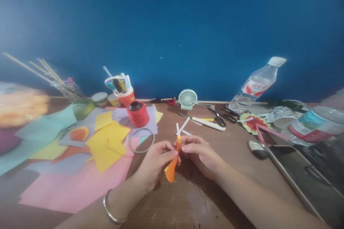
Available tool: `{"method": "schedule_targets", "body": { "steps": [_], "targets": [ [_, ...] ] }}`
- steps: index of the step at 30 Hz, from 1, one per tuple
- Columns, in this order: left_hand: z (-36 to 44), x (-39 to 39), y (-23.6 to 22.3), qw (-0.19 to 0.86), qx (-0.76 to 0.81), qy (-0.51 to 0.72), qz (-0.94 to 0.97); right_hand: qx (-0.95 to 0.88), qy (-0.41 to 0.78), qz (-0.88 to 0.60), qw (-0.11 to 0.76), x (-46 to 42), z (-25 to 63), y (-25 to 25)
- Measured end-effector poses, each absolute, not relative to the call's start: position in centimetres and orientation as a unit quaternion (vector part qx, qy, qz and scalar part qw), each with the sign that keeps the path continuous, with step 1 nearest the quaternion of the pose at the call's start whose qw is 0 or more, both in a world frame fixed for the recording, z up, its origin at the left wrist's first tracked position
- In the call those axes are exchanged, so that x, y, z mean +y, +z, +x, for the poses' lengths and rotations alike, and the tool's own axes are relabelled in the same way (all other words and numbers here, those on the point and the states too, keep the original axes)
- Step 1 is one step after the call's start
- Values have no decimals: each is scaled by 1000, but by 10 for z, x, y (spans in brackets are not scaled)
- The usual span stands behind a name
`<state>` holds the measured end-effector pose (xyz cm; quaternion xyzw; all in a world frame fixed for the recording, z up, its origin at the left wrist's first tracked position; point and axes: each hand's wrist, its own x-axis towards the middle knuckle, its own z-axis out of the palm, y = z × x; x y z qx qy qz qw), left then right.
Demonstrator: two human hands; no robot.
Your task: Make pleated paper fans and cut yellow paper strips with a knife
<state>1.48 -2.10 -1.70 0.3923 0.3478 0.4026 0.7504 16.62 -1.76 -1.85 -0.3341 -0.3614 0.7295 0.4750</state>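
Note:
A narrow pleated orange paper fan [171, 173] with yellow edges is held upright over the table, its scalloped lower end spread out. My left hand [158, 161] pinches it at the middle between thumb and fingers. On the other side, my right hand [199, 154] has its thumb and fingers closed at the fan's upper part; some of its fingertips are hidden behind the paper. Just beyond the hands lie white paper strips [184, 126]. A white-handled utility knife [209, 123] and black-handled scissors [219, 120] rest farther back.
Coloured paper sheets [107, 146] cover the left side, with a red thread spool [138, 113] and a cup of pens [125, 96] behind. A small fan [187, 98] stands by the wall. At right are a bottle [255, 86], a paper rosette [255, 123] and a phone [301, 175].

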Motion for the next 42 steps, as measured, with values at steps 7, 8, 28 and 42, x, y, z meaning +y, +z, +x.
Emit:
{"method": "schedule_targets", "body": {
  "steps": [7,8,28,42],
  "targets": [
    [15,-22,-17,742,355,405,399,-359,722,-346,479,-18,165,-21],
    [15,-21,-18,741,356,403,402,-356,721,-349,481,-18,164,-21],
    [17,-24,-23,666,394,420,475,-274,741,-315,526,-17,164,-22],
    [16,-23,-12,707,362,522,310,-649,397,-436,481,-37,151,-29]
  ]
}}
